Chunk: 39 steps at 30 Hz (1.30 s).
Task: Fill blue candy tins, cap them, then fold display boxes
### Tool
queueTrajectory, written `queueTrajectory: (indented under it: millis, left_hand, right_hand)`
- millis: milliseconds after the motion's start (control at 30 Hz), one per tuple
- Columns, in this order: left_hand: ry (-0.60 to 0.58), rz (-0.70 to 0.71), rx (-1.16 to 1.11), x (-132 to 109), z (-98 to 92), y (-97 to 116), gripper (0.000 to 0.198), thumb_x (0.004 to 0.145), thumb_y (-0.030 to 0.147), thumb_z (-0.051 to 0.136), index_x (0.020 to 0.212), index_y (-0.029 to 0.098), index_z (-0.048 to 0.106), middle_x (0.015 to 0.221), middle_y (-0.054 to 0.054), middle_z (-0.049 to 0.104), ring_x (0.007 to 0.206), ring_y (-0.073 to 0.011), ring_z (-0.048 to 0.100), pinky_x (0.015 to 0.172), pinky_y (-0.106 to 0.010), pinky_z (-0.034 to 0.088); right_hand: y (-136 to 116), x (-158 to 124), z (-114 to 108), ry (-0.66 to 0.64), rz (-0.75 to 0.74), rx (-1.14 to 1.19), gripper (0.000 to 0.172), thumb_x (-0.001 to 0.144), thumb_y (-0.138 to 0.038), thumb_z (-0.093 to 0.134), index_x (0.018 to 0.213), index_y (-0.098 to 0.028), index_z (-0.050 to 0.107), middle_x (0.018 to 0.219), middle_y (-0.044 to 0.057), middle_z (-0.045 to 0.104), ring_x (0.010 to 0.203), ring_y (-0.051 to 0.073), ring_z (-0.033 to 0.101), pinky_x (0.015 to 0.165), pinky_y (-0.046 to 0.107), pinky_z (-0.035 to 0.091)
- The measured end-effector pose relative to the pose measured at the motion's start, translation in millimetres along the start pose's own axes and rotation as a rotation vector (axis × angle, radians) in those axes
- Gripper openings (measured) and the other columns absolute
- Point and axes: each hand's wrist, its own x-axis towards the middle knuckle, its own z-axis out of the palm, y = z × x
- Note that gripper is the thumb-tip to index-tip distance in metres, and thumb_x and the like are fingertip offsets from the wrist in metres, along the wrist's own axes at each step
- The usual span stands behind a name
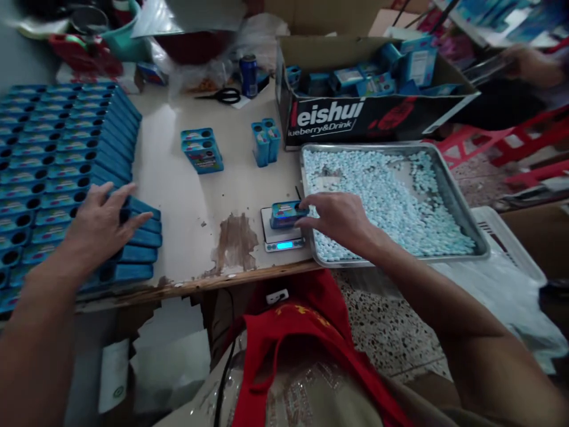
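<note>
A small blue candy box (284,214) with a round dark hole in its top rests on a small digital scale (269,240) with a lit blue display. My right hand (342,216) pinches the right end of that box between thumb and fingers. On the left, my left hand (95,222) lies with fingers spread over tight rows of similar blue boxes (66,127); the ones nearest its fingertips lean out of line. Just right of the scale, a metal tray (478,252) holds many pale blue candies (377,196).
Two small groups of blue boxes, one left (202,151) and one right (265,142), stand mid-table. Behind are scissors (226,96), a blue can (249,76) and a black carton (329,121) holding more boxes. Another person's hand (528,65) shows at the upper right.
</note>
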Motion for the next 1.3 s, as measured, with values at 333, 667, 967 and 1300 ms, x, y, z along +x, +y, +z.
queueTrajectory:
  millis: [333,667,967,1300]
  left_hand:
    - [0.183,0.007,-0.02,-5.2,-8.9,103.4,0.063,0.098,0.066,0.057,0.145,0.025,0.071,0.167,-0.018,0.052,0.158,-0.0494,0.043,0.128,-0.074,0.031]
    - [0.036,0.076,-0.014,-3.5,24.9,157.4,0.046,0.105,0.055,0.058,0.136,0.024,0.071,0.159,-0.017,0.059,0.153,-0.0391,0.051,0.127,-0.063,0.036]
    - [-0.022,0.116,-0.322,-4.0,59.0,178.3,0.051,0.098,0.039,0.075,0.146,0.029,0.064,0.149,-0.009,0.068,0.139,-0.0311,0.064,0.123,-0.052,0.049]
    - [0.006,0.156,-0.718,13.4,93.9,217.8,0.069,0.092,0.051,0.085,0.151,0.027,0.058,0.151,-0.012,0.067,0.136,-0.0299,0.067,0.122,-0.049,0.052]
  right_hand:
    - [159.7,-44.1,49.5,0.008,-0.187,-0.15,0.068,0.1,-0.063,0.067,0.154,-0.023,0.058,0.156,0.021,0.06,0.138,0.042,0.057,0.104,0.055,0.05]
    - [160.8,-16.0,85.3,-0.092,-0.362,-0.2,0.035,0.109,-0.042,0.045,0.115,-0.02,0.072,0.112,0.018,0.071,0.098,0.033,0.066,0.079,0.042,0.048]
    - [151.0,-9.1,59.0,-0.011,0.344,1.234,0.03,0.089,-0.054,0.057,0.075,-0.029,0.049,0.058,-0.005,0.035,0.045,0.013,0.022,0.047,0.031,0.019]
    - [123.9,-9.7,65.9,-0.019,0.168,1.007,0.05,0.1,-0.073,0.04,0.095,-0.029,0.062,0.067,-0.001,0.049,0.048,0.015,0.026,0.051,0.035,0.03]
